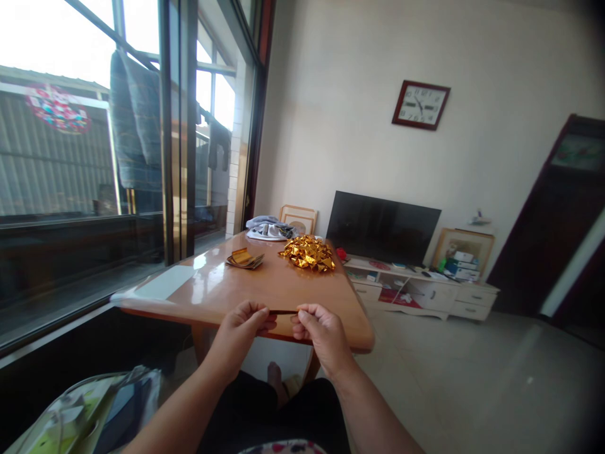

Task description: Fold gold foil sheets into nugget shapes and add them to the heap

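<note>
My left hand (249, 321) and my right hand (317, 323) meet above the table's near edge, each closed in a pinch. Stretched level between them is a thin dark strip of folded paper (282, 312), one end in each hand. Farther along the wooden table (265, 296) lies a heap of shiny gold folded paper pieces (309, 253). To its left is a small stack of flat gold and brown paper sheets (244, 258).
Bundled cloth (270, 227) rests at the table's far end. A white sheet (165, 282) lies by the window on the left. Beyond the table stands a low cabinet (428, 293) with a television (382, 228). Packaged items (94, 413) sit at lower left.
</note>
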{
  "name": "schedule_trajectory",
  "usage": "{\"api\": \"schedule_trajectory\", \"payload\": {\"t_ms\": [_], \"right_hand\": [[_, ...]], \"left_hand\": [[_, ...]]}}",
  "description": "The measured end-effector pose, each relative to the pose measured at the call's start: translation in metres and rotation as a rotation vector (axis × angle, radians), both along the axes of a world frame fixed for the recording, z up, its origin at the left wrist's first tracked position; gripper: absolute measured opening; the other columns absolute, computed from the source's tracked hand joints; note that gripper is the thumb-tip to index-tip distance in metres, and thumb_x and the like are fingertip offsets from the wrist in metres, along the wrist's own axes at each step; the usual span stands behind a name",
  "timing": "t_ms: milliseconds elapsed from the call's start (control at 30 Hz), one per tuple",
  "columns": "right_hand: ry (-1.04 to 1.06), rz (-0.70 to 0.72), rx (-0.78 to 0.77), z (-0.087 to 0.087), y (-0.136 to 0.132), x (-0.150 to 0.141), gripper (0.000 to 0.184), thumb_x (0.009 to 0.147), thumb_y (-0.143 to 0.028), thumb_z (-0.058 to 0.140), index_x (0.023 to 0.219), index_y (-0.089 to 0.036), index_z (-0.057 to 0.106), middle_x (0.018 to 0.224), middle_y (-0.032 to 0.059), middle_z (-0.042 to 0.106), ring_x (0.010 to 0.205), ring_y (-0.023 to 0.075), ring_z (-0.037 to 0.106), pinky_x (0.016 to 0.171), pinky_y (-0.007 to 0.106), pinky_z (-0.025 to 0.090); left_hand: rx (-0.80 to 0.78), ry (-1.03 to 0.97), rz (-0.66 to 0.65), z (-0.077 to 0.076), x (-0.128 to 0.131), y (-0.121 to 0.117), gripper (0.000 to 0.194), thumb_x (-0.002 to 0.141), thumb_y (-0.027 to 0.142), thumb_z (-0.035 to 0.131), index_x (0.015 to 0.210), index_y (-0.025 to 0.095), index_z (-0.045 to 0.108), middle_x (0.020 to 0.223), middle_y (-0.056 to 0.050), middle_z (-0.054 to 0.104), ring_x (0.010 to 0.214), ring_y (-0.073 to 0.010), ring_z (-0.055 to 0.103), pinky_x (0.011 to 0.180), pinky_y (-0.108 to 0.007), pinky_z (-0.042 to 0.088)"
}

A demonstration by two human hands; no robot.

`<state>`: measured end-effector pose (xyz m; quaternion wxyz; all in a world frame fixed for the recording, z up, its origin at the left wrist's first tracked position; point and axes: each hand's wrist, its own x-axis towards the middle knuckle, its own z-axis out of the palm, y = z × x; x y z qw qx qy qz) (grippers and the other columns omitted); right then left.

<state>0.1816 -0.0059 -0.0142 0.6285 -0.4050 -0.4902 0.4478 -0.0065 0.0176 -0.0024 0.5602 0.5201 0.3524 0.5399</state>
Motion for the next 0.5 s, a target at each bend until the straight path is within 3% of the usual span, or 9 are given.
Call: {"api": "schedule_trajectory", "payload": {"t_ms": [233, 500], "right_hand": [[-0.029, 0.0, -0.053, -0.003, 0.002, -0.006, 0.036, 0.078, -0.043, 0.076, 0.098, -0.014, 0.07, 0.082, 0.006, 0.073, 0.069, 0.0157, 0.068, 0.069, 0.03, 0.057], [-0.011, -0.059, -0.096, -0.012, 0.009, -0.008, 0.027, 0.076, -0.032, 0.069, 0.094, -0.012, 0.068, 0.077, 0.0055, 0.071, 0.064, 0.0146, 0.063, 0.064, 0.028, 0.053]], "left_hand": [[0.237, 0.134, 0.149, -0.019, 0.005, 0.01, 0.03, 0.087, 0.047, 0.068, 0.09, 0.018, 0.063, 0.08, -0.004, 0.072, 0.082, -0.0208, 0.071, 0.075, -0.029, 0.052], [0.486, 0.457, 0.298, -0.036, 0.007, 0.013, 0.021, 0.091, 0.04, 0.061, 0.096, 0.021, 0.065, 0.083, -0.002, 0.072, 0.076, -0.0175, 0.068, 0.071, -0.026, 0.05]]}}
